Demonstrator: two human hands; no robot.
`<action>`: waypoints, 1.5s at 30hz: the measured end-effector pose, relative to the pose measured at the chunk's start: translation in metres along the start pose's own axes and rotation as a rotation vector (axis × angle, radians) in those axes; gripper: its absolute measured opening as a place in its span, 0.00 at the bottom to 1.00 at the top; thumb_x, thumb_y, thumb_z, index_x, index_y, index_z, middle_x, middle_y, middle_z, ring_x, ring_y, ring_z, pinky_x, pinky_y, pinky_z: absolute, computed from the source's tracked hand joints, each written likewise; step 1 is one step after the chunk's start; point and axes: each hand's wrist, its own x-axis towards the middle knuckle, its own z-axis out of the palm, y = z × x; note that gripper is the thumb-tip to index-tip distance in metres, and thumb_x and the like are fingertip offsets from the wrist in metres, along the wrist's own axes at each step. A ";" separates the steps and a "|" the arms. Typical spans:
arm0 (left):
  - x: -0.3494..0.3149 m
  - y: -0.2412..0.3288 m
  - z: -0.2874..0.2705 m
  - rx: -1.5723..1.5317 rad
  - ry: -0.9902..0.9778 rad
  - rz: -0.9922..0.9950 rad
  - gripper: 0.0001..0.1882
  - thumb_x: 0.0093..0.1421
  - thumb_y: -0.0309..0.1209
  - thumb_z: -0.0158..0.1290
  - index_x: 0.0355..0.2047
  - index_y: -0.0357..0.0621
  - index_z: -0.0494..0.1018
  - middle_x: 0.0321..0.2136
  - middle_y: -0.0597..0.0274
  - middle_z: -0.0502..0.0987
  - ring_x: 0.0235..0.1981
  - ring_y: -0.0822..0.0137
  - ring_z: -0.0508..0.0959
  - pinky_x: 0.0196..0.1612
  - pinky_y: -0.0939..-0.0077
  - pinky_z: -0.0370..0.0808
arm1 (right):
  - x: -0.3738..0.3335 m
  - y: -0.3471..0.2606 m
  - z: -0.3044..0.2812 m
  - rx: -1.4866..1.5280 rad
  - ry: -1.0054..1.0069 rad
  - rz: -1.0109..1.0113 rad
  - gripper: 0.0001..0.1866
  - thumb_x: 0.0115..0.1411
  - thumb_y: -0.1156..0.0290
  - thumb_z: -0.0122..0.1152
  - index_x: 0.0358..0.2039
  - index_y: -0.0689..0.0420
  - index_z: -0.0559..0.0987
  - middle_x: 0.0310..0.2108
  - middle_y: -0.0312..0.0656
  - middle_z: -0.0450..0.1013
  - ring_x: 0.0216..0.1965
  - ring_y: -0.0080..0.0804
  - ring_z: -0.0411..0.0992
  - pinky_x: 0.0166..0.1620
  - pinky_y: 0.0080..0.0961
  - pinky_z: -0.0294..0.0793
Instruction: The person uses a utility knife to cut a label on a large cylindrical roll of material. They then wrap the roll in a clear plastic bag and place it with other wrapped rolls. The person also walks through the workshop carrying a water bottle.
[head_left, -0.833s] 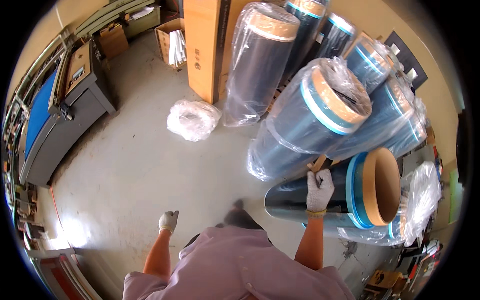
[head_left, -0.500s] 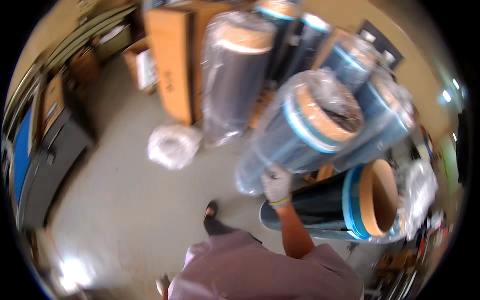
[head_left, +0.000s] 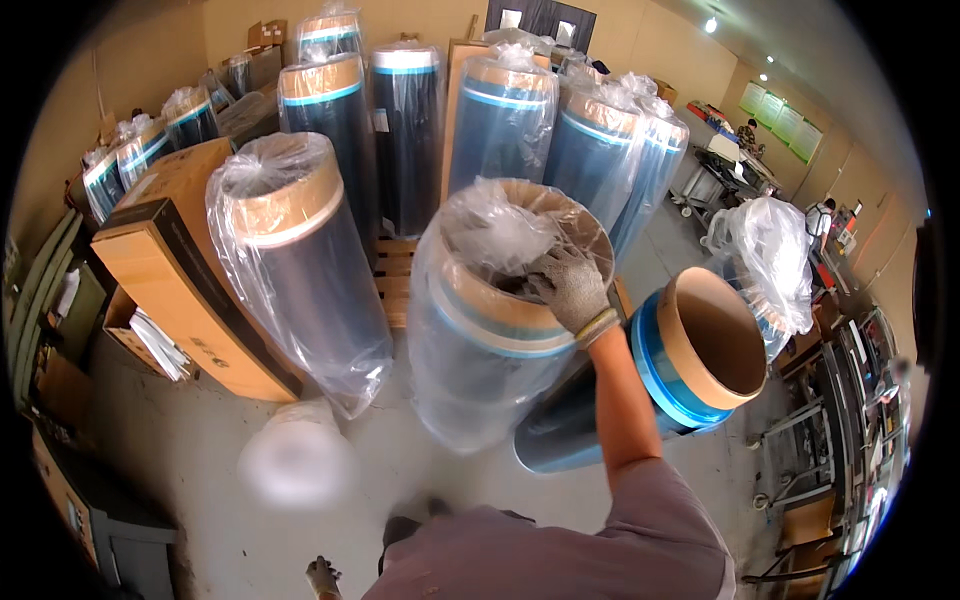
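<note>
My right hand point(head_left: 572, 288), in a grey work glove, grips the top rim of a big dark film roll wrapped in clear plastic point(head_left: 480, 340), fingers hooked over the cardboard core edge. The roll stands tilted toward me. Just right of it an unwrapped roll point(head_left: 690, 370) with a blue band and an open cardboard core leans toward the floor. My left hand point(head_left: 322, 577), also gloved, hangs low at the bottom edge beside my body, touching nothing; whether its fingers are closed is unclear.
Several more wrapped rolls point(head_left: 405, 130) stand on a wooden pallet behind. A long brown carton point(head_left: 185, 270) leans at the left. A crumpled plastic bag point(head_left: 297, 462) lies on the concrete floor. Metal racks point(head_left: 850, 400) and other people stand at the right.
My view swung up toward the rolls. My right hand moved from the unwrapped roll's side to the top rim of the wrapped roll and took hold of it.
</note>
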 end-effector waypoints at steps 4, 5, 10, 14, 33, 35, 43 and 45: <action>0.055 0.051 0.020 0.015 -0.245 0.063 0.14 0.62 0.36 0.49 0.28 0.35 0.69 0.19 0.59 0.71 0.14 0.68 0.72 0.14 0.75 0.72 | 0.023 0.005 0.010 -0.300 -0.242 -0.072 0.10 0.52 0.68 0.57 0.34 0.47 0.82 0.39 0.40 0.75 0.49 0.43 0.69 0.52 0.43 0.67; 0.068 0.058 0.026 0.043 -0.285 0.059 0.14 0.61 0.36 0.50 0.28 0.34 0.70 0.20 0.58 0.72 0.15 0.67 0.73 0.15 0.74 0.72 | 0.024 0.011 0.018 -0.320 -0.292 -0.038 0.10 0.52 0.68 0.56 0.34 0.46 0.83 0.40 0.39 0.74 0.50 0.43 0.68 0.53 0.43 0.66; 0.106 0.090 0.040 0.250 -0.384 0.014 0.16 0.61 0.38 0.51 0.32 0.33 0.74 0.21 0.55 0.76 0.17 0.63 0.77 0.18 0.70 0.74 | 0.040 -0.006 0.026 -0.452 -0.482 0.069 0.10 0.52 0.67 0.55 0.33 0.44 0.83 0.41 0.38 0.74 0.50 0.44 0.68 0.55 0.44 0.64; 0.131 0.118 0.048 0.274 -0.444 0.035 0.15 0.59 0.36 0.52 0.30 0.33 0.74 0.22 0.55 0.77 0.16 0.63 0.77 0.17 0.71 0.73 | 0.034 -0.004 0.021 -0.502 -0.411 0.096 0.10 0.53 0.68 0.53 0.31 0.45 0.83 0.38 0.39 0.74 0.48 0.42 0.69 0.55 0.43 0.63; 0.125 0.294 0.284 0.770 -1.139 0.939 0.19 0.57 0.44 0.53 0.36 0.40 0.77 0.30 0.47 0.79 0.35 0.52 0.79 0.43 0.63 0.74 | -0.068 -0.187 -0.039 0.135 0.202 0.576 0.14 0.53 0.72 0.62 0.42 0.56 0.79 0.31 0.50 0.75 0.31 0.47 0.73 0.36 0.37 0.73; -0.040 0.353 0.292 0.674 -1.407 1.038 0.15 0.60 0.39 0.54 0.38 0.39 0.76 0.29 0.55 0.78 0.32 0.62 0.78 0.40 0.70 0.74 | -0.113 -0.201 -0.024 0.251 -0.109 0.814 0.12 0.58 0.62 0.58 0.41 0.49 0.80 0.32 0.48 0.76 0.33 0.45 0.75 0.37 0.38 0.74; -0.304 0.332 0.267 0.674 -2.155 1.701 0.15 0.59 0.38 0.57 0.39 0.38 0.78 0.25 0.54 0.78 0.30 0.70 0.78 0.34 0.73 0.74 | -0.223 -0.231 -0.068 0.290 -0.467 1.229 0.19 0.61 0.49 0.49 0.40 0.47 0.80 0.38 0.43 0.77 0.39 0.44 0.75 0.43 0.39 0.73; -0.340 0.298 0.265 0.779 -2.276 1.744 0.14 0.59 0.37 0.58 0.37 0.37 0.78 0.23 0.55 0.78 0.27 0.71 0.78 0.31 0.75 0.74 | -0.267 -0.242 -0.094 0.321 -0.364 1.288 0.19 0.61 0.50 0.51 0.41 0.48 0.80 0.39 0.43 0.77 0.40 0.43 0.75 0.43 0.38 0.74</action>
